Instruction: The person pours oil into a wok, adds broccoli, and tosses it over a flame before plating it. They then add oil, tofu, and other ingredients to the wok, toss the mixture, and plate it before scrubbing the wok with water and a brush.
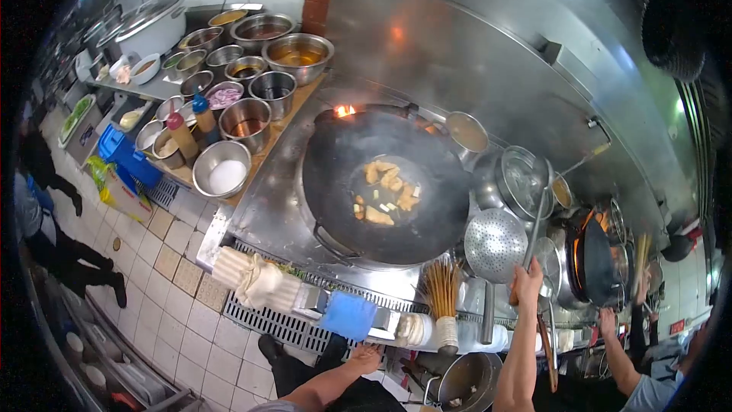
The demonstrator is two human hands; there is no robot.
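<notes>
While the right hand (pixel 528 275) is closed around the long handle of a ladle (pixel 467 132), that handle runs up and away from the grip, over a steel pot (pixel 523 177), to the ladle's bowl, which hangs at the far rim of the black wok (pixel 385 187) and holds a brownish liquid. Inside the wok, well beyond the grip and to its left, pale pieces of food (pixel 385 192) lie in the middle, with a small flame (pixel 345 111) showing at the back edge. Just beside the gripping hand, on its left, rests a perforated skimmer (pixel 496 244), and a bamboo brush (pixel 442 297) stands lower left of it. The left hand (pixel 366 357) is low and near the body, fingers spread loosely and holding nothing, just below a blue cloth (pixel 348 315) draped on the stove's front edge. Far to the left of both hands, metal bowls (pixel 248 80) of seasonings crowd a side shelf. Another person's hand (pixel 608 320) shows to the right of the grip.
</notes>
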